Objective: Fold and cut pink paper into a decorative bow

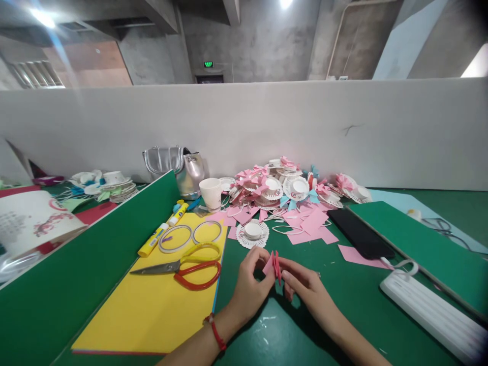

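A green counter (312, 335) carries everything, closed off at the far side by a long white partition (267, 127). To the left a green board (76, 274) slopes toward the near edge, and beside it lies a stack of yellow paper sheets (152, 310). On the yellow sheets rest scissors (186, 267) with one yellow and one red handle, two thin rings (190, 235) and a yellow glue stick (154, 239). At the far middle a heap of white doilies and pink paper bows (282, 188) is piled against the partition, with loose pink paper squares (308, 226) spread in front of it and a silver bag (179, 168) and a white paper cup (211, 193) to its left. To the right lie a black phone (358, 233) and a white power strip (427, 310), clear of the hands.

The folded pink paper piece (275, 264) is small, pleated and pinched narrow, held just above the counter in the near middle.

The left hand (249, 287), a red cord at its wrist, curls in from the left; the right hand (305, 287) comes in from the right. The fingers (259, 256) of both hands are closed on the pink piece, pinching it between fingertips and thumbs.
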A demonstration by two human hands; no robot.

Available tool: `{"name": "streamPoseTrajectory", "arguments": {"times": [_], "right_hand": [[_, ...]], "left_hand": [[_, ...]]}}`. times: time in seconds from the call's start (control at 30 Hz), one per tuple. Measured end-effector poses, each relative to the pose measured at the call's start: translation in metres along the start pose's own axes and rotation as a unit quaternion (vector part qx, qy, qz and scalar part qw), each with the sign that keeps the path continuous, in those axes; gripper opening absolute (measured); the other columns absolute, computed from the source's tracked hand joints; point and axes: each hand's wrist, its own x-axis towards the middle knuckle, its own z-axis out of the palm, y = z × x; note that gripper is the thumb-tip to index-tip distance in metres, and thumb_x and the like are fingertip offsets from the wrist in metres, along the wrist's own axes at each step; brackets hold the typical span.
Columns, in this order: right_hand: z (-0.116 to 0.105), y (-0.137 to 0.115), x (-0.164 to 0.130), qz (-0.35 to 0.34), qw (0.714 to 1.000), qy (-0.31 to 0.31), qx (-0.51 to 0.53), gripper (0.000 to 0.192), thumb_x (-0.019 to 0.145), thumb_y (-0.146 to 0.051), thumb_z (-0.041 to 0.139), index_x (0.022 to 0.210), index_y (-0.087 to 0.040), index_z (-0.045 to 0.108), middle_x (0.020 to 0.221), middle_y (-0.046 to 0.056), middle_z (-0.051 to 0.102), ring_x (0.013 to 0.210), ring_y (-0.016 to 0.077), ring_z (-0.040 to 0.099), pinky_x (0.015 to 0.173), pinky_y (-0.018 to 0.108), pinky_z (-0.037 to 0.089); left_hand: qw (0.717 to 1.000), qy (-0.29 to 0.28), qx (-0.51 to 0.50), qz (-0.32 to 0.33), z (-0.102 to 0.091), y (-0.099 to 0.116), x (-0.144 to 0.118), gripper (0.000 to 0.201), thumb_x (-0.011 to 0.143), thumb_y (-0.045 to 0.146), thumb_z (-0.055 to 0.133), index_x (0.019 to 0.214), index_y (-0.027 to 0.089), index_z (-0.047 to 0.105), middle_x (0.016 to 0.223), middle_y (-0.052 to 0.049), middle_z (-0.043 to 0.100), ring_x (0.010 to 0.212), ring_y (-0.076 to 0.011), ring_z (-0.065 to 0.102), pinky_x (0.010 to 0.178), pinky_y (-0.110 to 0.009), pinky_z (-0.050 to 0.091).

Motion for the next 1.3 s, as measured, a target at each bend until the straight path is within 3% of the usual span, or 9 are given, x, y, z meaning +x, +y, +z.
{"name": "streamPoseTrajectory", "arguments": {"times": [0.13,0.27,0.4,0.5,0.6,0.87,1.2,1.3], "right_hand": [[-0.001,0.003,0.000,-0.014,0.999,-0.010,-0.033,0.038,0.078,-0.040,0.051,0.108,-0.019,0.060,0.078,0.003,0.060,0.052,0.0100,0.047,0.047,0.022,0.041],[-0.002,0.009,0.001,-0.012,0.998,0.010,-0.066,0.037,0.079,-0.037,0.049,0.111,-0.019,0.056,0.082,0.004,0.062,0.056,0.0128,0.053,0.049,0.024,0.045],[-0.008,0.018,0.005,-0.038,0.992,0.061,-0.102,0.036,0.079,-0.033,0.047,0.113,-0.019,0.052,0.092,0.007,0.064,0.074,0.0181,0.060,0.068,0.032,0.049],[-0.014,0.021,0.008,-0.070,0.982,0.107,-0.141,0.034,0.078,-0.030,0.048,0.111,-0.021,0.052,0.101,0.008,0.063,0.093,0.0209,0.057,0.084,0.037,0.044],[-0.016,0.016,0.007,-0.084,0.974,0.127,-0.165,0.029,0.079,-0.030,0.047,0.105,-0.021,0.056,0.103,0.009,0.062,0.095,0.0225,0.057,0.085,0.039,0.042],[0.002,-0.002,-0.003,-0.094,0.983,0.023,-0.154,0.031,0.074,-0.022,0.057,0.104,-0.021,0.055,0.100,0.006,0.063,0.083,0.0195,0.060,0.076,0.034,0.048],[0.000,0.004,0.003,-0.038,0.998,0.016,-0.048,0.026,0.072,-0.029,0.060,0.096,-0.020,0.058,0.081,0.004,0.066,0.079,0.0200,0.062,0.073,0.033,0.050],[-0.001,0.001,0.003,-0.034,0.999,0.020,-0.029,0.023,0.075,-0.031,0.057,0.095,-0.020,0.059,0.085,0.004,0.067,0.080,0.0190,0.062,0.074,0.030,0.049]], "left_hand": [[0.999,0.016,-0.018,-0.030,0.001,-0.003,0.002,0.008,0.070,0.012,0.049,0.076,0.018,0.047,0.070,0.002,0.050,0.064,-0.0135,0.048,0.059,-0.022,0.039],[0.998,0.014,-0.030,-0.046,0.001,-0.005,0.004,0.014,0.067,0.007,0.044,0.076,0.017,0.049,0.069,0.002,0.052,0.067,-0.0144,0.050,0.060,-0.022,0.040],[0.999,0.025,0.001,-0.043,0.000,-0.007,0.004,0.024,0.062,0.001,0.040,0.075,0.017,0.051,0.070,0.001,0.053,0.069,-0.0149,0.050,0.062,-0.022,0.039],[0.998,0.034,0.006,-0.047,0.000,-0.008,0.004,0.027,0.060,-0.001,0.039,0.076,0.017,0.052,0.070,0.001,0.054,0.069,-0.0151,0.050,0.062,-0.022,0.039],[0.998,0.043,0.009,-0.051,0.000,-0.008,0.004,0.028,0.060,0.000,0.040,0.078,0.017,0.053,0.073,0.001,0.056,0.070,-0.0155,0.051,0.063,-0.023,0.040],[0.997,0.012,0.071,-0.012,0.001,-0.004,0.002,0.022,0.069,0.007,0.043,0.085,0.017,0.055,0.082,-0.004,0.058,0.075,-0.0180,0.053,0.066,-0.027,0.041],[0.997,0.005,0.075,0.008,0.000,-0.005,0.002,0.025,0.068,0.004,0.046,0.085,0.019,0.056,0.084,-0.003,0.059,0.078,-0.0186,0.054,0.071,-0.028,0.041],[0.997,0.015,0.075,0.012,0.000,-0.004,0.002,0.025,0.069,0.005,0.046,0.087,0.018,0.057,0.087,-0.004,0.060,0.081,-0.0190,0.054,0.073,-0.028,0.041]]}}
